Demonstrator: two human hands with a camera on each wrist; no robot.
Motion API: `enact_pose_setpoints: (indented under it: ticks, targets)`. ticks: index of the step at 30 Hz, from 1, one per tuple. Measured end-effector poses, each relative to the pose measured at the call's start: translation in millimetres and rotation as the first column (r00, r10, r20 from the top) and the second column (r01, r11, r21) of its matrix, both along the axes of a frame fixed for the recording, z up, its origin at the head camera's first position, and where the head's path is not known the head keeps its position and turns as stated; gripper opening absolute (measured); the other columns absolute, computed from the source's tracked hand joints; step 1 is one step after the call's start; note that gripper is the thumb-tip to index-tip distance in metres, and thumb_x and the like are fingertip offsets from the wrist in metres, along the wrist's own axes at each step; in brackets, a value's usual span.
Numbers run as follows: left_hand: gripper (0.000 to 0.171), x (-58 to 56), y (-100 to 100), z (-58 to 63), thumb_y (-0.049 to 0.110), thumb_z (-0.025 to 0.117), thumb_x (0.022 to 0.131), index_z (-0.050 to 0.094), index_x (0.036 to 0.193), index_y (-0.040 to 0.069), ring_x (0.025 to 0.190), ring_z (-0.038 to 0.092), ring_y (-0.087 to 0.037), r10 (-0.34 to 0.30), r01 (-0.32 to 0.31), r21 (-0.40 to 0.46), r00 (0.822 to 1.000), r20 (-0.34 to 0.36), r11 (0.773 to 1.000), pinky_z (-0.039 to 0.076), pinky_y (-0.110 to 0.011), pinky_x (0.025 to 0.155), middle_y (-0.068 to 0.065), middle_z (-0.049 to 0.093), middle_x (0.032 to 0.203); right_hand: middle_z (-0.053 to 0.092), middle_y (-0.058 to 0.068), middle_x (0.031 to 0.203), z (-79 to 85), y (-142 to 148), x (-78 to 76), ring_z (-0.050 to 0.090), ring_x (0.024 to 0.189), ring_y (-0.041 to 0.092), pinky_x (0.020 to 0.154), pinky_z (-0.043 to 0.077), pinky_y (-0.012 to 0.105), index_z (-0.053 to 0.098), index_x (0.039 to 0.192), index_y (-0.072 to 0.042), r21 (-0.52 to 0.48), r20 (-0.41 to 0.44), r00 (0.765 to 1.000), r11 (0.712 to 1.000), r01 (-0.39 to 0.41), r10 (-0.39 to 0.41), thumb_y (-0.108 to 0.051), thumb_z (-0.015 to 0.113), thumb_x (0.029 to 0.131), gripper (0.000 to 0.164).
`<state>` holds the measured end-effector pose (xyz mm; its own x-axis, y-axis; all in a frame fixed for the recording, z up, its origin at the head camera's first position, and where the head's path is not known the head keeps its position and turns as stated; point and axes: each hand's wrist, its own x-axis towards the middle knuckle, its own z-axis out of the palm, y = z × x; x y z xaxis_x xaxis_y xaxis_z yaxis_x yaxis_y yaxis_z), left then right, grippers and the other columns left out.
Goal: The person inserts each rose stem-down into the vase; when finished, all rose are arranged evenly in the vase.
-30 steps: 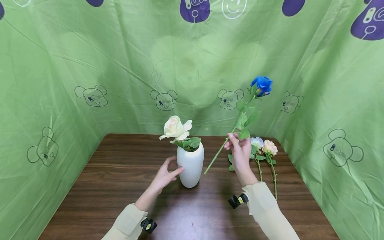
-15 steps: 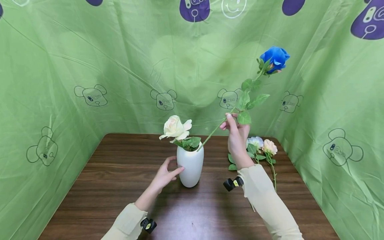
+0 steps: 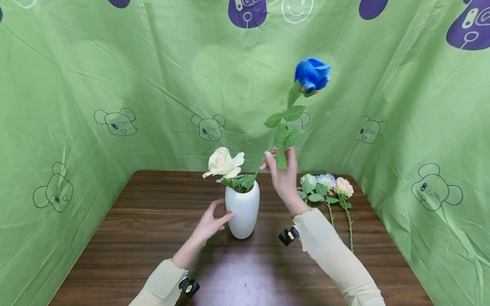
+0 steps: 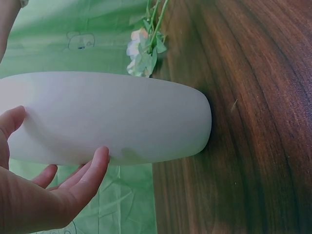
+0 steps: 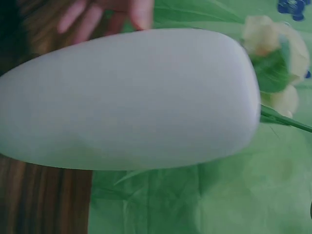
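Note:
A white vase [image 3: 243,214] stands upright on the table, a cream rose [image 3: 223,163] leaning left from its mouth. My left hand [image 3: 208,223] holds the vase's left side, thumb in front and fingers reaching around behind. In the left wrist view, the thumb and fingertips rest against the white wall. With thumb and fingers, my right hand [image 3: 284,180] pinches the green stem of a blue rose [image 3: 311,75] above and right of the vase. The stem's lower end passes into the vase mouth; its tip is hidden. The right wrist view shows that stem [image 5: 287,120] at the rim.
Several loose flowers lie on the table at the right, among them a pale green one [image 3: 308,182], a pale lilac one [image 3: 325,181] and a peach one [image 3: 343,187]. The wooden table [image 3: 153,238] ends at a green cloth backdrop [image 3: 160,85] behind and at both sides.
My right hand has raised the blue rose and shifted left, bringing the stem's lower end from beside the vase into its mouth. The bloom has swung left, more upright. The left hand stays put.

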<state>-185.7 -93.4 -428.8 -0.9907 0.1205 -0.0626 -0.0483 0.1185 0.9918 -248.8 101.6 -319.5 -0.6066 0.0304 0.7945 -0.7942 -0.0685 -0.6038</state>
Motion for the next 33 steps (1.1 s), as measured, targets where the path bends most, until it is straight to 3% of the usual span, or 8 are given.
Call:
enact_pose_setpoints:
  ticks: [2,5,10,13,17,24,33]
  targets:
    - [0.054,-0.2,-0.1,-0.3,0.018,0.064,0.082,0.038,0.126,0.003,0.089,0.055,-0.040,-0.001,0.001,0.000,1.000,-0.003,1.000,0.049,-0.038,0.066,-0.021,0.046,0.117,0.050,0.023,0.079,-6.6,-3.9,2.6,0.052,0.049,0.028,0.043,0.047,0.034,0.036,0.106,0.013,0.068,0.020,1.000,0.997,0.021,-0.022,0.015,0.051,0.081,0.029]
    - [0.054,-0.5,0.0,-0.4,0.018,0.064,0.082,0.038,0.126,0.002,0.089,0.055,-0.041,-0.005,0.005,0.006,1.000,-0.002,1.000,0.049,-0.041,0.068,-0.021,0.047,0.116,0.054,0.019,0.080,-17.7,-9.2,8.4,0.051,0.049,0.028,0.042,0.045,0.031,0.041,0.102,0.010,0.161,0.061,0.995,0.985,0.066,-0.077,0.011,0.055,0.081,0.026]
    - [0.054,-0.6,0.1,-0.3,0.018,0.064,0.082,0.037,0.127,0.002,0.091,0.054,-0.041,-0.014,0.014,0.007,1.000,0.003,1.000,0.048,-0.045,0.071,-0.022,0.046,0.117,0.058,0.014,0.077,-32.7,-14.7,19.2,0.040,0.050,0.014,0.042,0.031,0.020,0.047,0.100,0.005,0.312,0.050,0.980,0.935,0.166,-0.190,0.006,0.059,0.081,0.022]
    - [0.055,-0.2,0.1,0.1,0.019,0.063,0.083,0.036,0.127,0.002,0.091,0.054,-0.042,-0.018,0.018,0.001,1.000,0.002,1.000,0.049,-0.041,0.069,-0.023,0.044,0.118,0.055,0.011,0.072,-38.8,-15.9,24.4,0.039,0.050,0.018,0.044,0.032,0.023,0.048,0.101,0.005,0.361,0.033,0.977,0.914,0.187,-0.213,0.007,0.059,0.080,0.024]
    - [0.054,0.7,0.3,1.5,0.018,0.063,0.083,0.036,0.127,0.002,0.091,0.054,-0.042,-0.016,0.016,-0.003,1.000,-0.004,1.000,0.049,-0.041,0.069,-0.023,0.043,0.119,0.049,0.011,0.067,-43.9,-16.1,29.0,0.040,0.050,0.025,0.044,0.033,0.028,0.049,0.104,0.005,0.395,0.027,0.978,0.900,0.182,-0.209,0.011,0.059,0.078,0.029]
    - [0.055,-0.9,-0.2,-1.6,0.017,0.064,0.082,0.036,0.127,0.001,0.090,0.054,-0.042,-0.011,0.011,0.002,1.000,-0.004,1.000,0.049,-0.041,0.069,-0.024,0.042,0.119,0.051,0.014,0.072,-47.0,-12.6,34.3,0.041,0.054,0.021,0.046,0.034,0.027,0.053,0.103,0.006,0.424,0.066,0.974,0.890,0.168,-0.216,0.014,0.054,0.077,0.027]
    - [0.057,-14.2,-2.9,-27.5,0.024,0.068,0.079,0.039,0.126,0.007,0.088,0.057,-0.035,0.012,-0.012,0.013,1.000,-0.001,1.000,0.049,-0.042,0.069,-0.019,0.048,0.117,0.057,0.015,0.093,-49.7,-5.8,37.5,0.049,0.065,0.021,0.050,0.039,0.026,0.059,0.102,0.003,0.396,0.128,0.975,0.911,0.115,-0.179,0.015,0.048,0.082,0.026]
